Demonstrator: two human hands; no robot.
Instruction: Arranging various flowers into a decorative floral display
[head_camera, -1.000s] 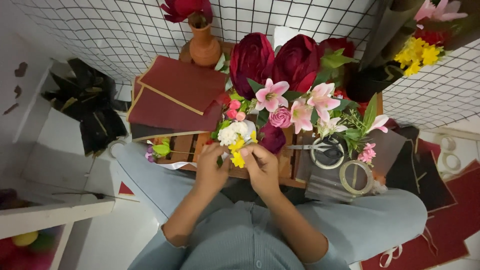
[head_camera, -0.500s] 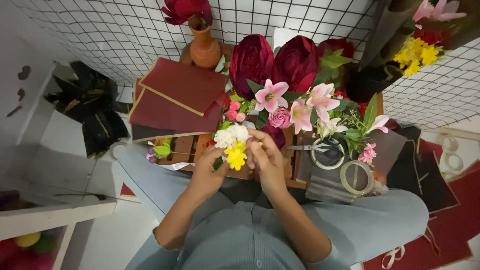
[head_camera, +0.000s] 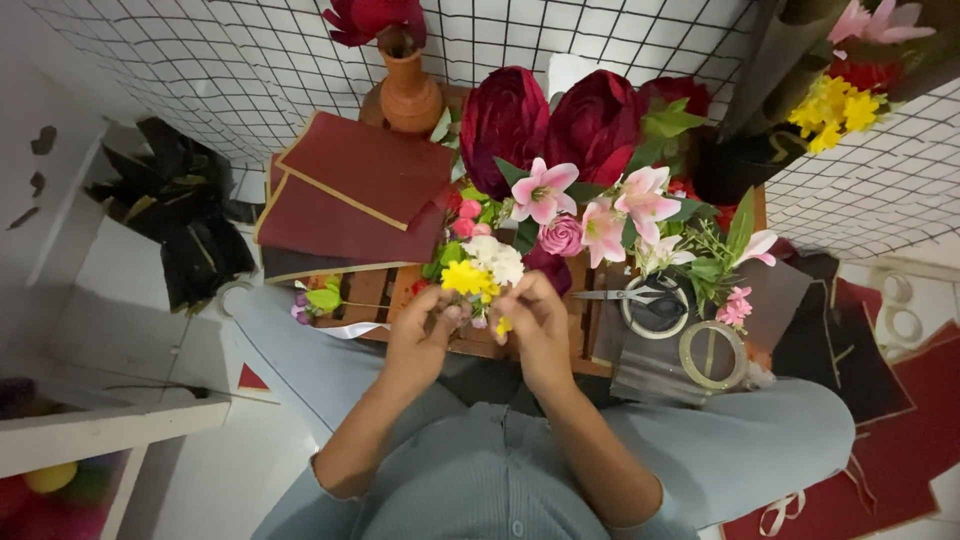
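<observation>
My left hand (head_camera: 422, 335) and my right hand (head_camera: 535, 322) meet over my lap, fingers pinched on a small bunch of artificial flowers (head_camera: 480, 275) with yellow and white heads. The bunch sits just in front of a larger arrangement of pink lilies (head_camera: 590, 210) and dark red roses (head_camera: 545, 115) on a low wooden table (head_camera: 400, 285). Both hands grip the bunch's stems; the stems themselves are hidden by my fingers.
Scissors (head_camera: 640, 298) and a tape roll (head_camera: 712, 354) lie right of my hands. Dark red paper sheets (head_camera: 345, 195) lie at the left, a clay vase (head_camera: 407, 85) behind them. A wire grid panel (head_camera: 200, 60) backs the table. Black wrapping (head_camera: 185, 215) lies on the floor.
The small yellow and white bunch has been lifted a little higher and turned between my fingers; my hands stay together in the same spot.
</observation>
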